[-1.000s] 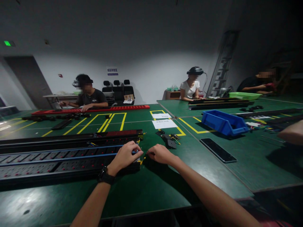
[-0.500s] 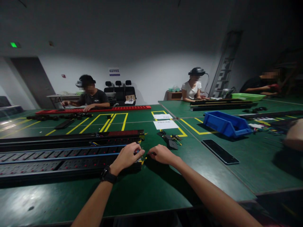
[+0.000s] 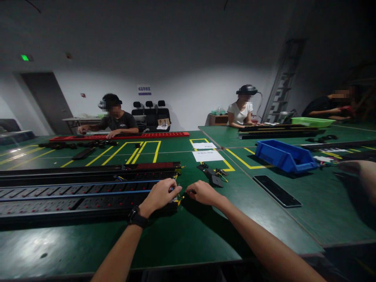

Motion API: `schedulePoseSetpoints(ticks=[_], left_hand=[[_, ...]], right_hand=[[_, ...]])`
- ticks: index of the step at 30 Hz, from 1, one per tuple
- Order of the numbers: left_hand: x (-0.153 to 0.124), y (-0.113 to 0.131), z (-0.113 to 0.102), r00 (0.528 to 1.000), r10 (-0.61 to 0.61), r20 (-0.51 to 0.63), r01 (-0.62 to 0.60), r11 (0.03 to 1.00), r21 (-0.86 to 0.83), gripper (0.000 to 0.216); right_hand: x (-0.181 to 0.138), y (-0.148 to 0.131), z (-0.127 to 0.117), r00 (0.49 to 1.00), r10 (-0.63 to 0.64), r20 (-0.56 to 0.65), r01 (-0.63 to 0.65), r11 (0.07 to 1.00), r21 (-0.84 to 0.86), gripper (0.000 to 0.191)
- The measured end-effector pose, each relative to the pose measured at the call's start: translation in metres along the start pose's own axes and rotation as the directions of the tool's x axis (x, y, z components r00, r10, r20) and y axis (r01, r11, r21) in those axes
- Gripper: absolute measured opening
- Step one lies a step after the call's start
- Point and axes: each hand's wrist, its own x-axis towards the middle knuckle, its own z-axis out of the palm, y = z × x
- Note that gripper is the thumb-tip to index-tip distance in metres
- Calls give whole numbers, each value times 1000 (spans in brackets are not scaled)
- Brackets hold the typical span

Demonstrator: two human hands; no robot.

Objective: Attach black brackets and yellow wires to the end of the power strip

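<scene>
Long black power strips (image 3: 96,204) with rows of sockets and red dots lie side by side on the left, and blue edging runs along them. Over their right end rests my left hand (image 3: 162,194), closed, its thumb and fingertips drawn together at the wire ends; what they pinch is hidden. Just to the right my right hand (image 3: 202,192) is closed in a pinch on a small dark part, too small to name. Short yellow wire ends (image 3: 180,200) stick out between the two hands. Behind my right hand lie black end pieces (image 3: 216,179) with wires.
On the green table (image 3: 235,223) a phone (image 3: 277,190) and a blue bin (image 3: 284,156) stand to the right. White paper sheets (image 3: 208,156) lie ahead. Across the table two people work, near a red rail (image 3: 123,136) and dark strips (image 3: 279,132). Another person's arm (image 3: 362,172) reaches in at right.
The whole view has shifted slightly, so things appear a little further right. Both hands keep nearly the same pose at the end of the strips. The arm at the right edge has moved.
</scene>
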Motion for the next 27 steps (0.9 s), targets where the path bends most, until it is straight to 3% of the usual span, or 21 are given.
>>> schedulePoseSetpoints(ticks=[10,20,27], left_hand=[[0,1,-4,999,33,21,-30,988,-150,21],[1,-3,-11,999,42,-6,-42,981,-190,15],[0,-2,-14,995,80,61,-66,976,-209,18]], right_hand=[[-1,-2,-1,1000,4,3,-4,1000,3,32],[-2,-1,-2,1000,-4,4,4,1000,-10,29],[-3,-3,-3,1000,9,20,-9,1000,-20,32]])
